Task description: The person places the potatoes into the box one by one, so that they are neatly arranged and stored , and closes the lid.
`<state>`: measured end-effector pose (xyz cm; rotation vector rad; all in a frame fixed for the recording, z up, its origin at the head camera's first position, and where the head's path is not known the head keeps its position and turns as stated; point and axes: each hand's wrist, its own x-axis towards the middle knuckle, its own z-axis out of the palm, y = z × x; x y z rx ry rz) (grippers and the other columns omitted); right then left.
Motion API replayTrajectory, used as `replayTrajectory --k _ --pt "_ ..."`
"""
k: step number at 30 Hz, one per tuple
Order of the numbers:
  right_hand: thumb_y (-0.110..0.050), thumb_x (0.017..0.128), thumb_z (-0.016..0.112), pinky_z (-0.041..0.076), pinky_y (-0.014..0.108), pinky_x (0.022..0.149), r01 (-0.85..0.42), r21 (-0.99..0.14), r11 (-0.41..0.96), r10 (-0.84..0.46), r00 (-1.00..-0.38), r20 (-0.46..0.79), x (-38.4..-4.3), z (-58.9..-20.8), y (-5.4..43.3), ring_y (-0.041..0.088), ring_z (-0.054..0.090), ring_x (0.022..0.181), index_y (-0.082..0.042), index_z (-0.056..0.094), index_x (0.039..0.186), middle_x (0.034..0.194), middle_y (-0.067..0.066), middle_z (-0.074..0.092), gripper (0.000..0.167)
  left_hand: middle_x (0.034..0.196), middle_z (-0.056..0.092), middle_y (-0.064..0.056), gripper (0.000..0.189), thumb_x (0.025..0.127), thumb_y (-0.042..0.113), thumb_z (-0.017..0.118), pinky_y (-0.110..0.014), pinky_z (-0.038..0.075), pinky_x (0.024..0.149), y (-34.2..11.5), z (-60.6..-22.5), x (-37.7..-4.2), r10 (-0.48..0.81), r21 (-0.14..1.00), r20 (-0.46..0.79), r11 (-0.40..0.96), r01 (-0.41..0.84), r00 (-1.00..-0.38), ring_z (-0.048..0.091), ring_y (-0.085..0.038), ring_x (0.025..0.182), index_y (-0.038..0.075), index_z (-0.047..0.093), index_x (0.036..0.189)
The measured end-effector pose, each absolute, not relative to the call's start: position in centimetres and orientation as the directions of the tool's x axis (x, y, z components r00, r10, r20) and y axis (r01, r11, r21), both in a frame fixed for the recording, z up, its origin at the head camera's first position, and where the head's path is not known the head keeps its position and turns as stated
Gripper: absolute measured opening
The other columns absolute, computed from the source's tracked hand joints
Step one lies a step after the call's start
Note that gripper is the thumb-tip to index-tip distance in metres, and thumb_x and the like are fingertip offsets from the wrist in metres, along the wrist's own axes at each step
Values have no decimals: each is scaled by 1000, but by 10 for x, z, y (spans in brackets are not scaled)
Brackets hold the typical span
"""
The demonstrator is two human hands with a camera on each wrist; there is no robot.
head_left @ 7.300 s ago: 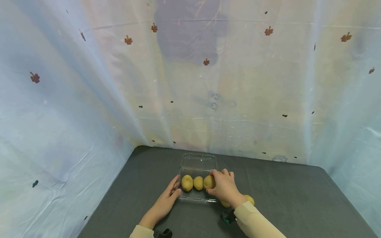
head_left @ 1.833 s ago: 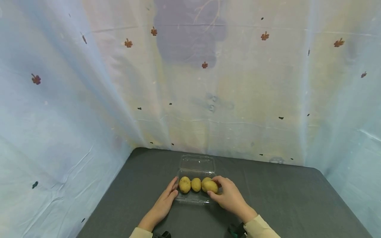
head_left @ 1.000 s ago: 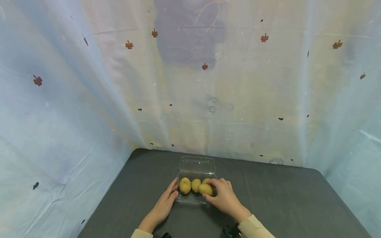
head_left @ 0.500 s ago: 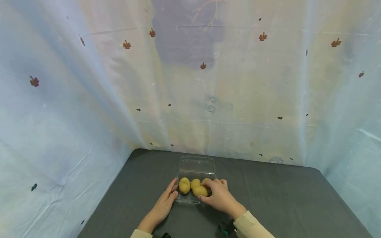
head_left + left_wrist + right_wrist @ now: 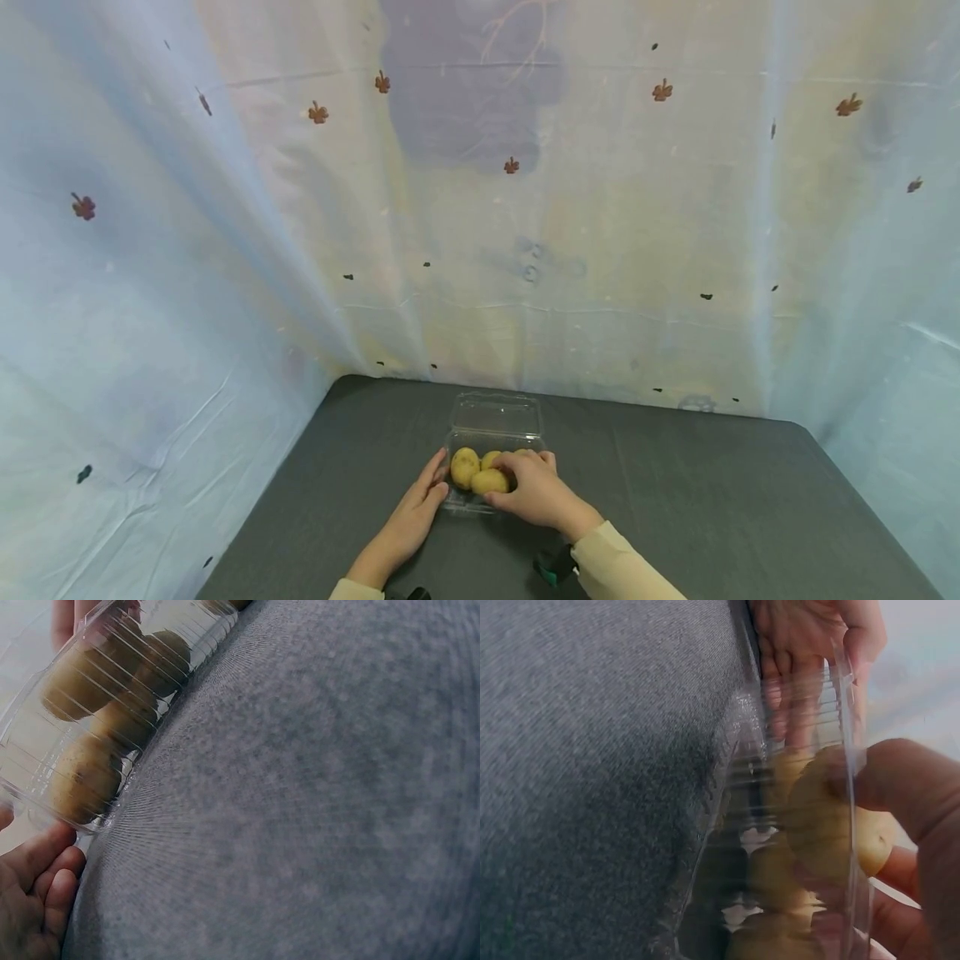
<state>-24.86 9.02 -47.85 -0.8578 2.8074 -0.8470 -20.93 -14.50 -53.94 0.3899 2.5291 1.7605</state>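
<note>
A clear plastic clamshell box (image 5: 471, 507) sits on the dark table, its lid (image 5: 497, 414) tipped back. My right hand (image 5: 542, 493) holds a potato (image 5: 489, 482) between thumb and fingers over the front part of the box. Through the wall in the left wrist view, this held potato (image 5: 75, 686) shows above the row of potatoes inside. The leftmost potato (image 5: 464, 468) lies by the left wall; the others are partly hidden by the right hand. My left hand (image 5: 408, 517) rests against the box's left end, fingers (image 5: 799, 705) extended along it and thumb at the front corner.
The dark grey table (image 5: 712, 508) extends to both sides of the box. A pale patterned curtain (image 5: 615, 250) hangs behind and along the sides. A brownish rounded thing (image 5: 225, 604) shows beyond the box in the left wrist view. A dark strap (image 5: 553, 567) is at the right wrist.
The right hand first had another potato at the box's right end; it then brought in this one, moving left across the box and lower. The left hand has stayed at the left end.
</note>
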Motion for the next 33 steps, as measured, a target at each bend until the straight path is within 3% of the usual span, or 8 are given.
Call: replayTrajectory --k 7,15,22,28,33 --pt "-38 90 69 23 56 89 -490 -595 637 -580 -813 49 -247 -477 85 5 56 86 -23 72 104 88 -22 63 21 151 36 -18 55 107 33 36 -60 23 109 -145 -539 -209 231 926 107 332 181 -967 29 -35 139 20 15 157" --pt "-32 91 69 18 61 97 -458 -623 634 -560 -828 39 -244 -477 82 -1 57 82 -22 72 105 87 -22 64 18 150 36 -18 56 107 35 35 -60 24 108 -147 -542 -211 238 924 110 333 187 -965 30 -35 139 21 14 157" --pt "-34 93 66 31 54 94 -472 -620 627 -528 -842 106 -242 -474 94 9 58 92 -17 70 112 98 -15 66 26 151 35 -19 56 107 34 35 -59 24 109 -145 -543 -211 245 927 115 322 192 -963 29 -35 139 20 14 157" --pt "-33 94 65 46 46 84 -463 -607 646 -483 -863 145 -238 -466 116 18 58 96 -16 67 119 106 -8 66 30 151 32 -21 56 107 31 34 -60 24 108 -146 -543 -212 264 933 133 291 210 -955 28 -37 140 19 10 157" --pt "-36 94 64 48 46 84 -453 -598 661 -444 -879 175 -234 -463 136 25 57 103 -12 64 124 113 1 64 38 151 32 -21 57 107 31 34 -58 25 109 -148 -546 -213 262 936 124 289 201 -957 28 -36 140 19 10 157"
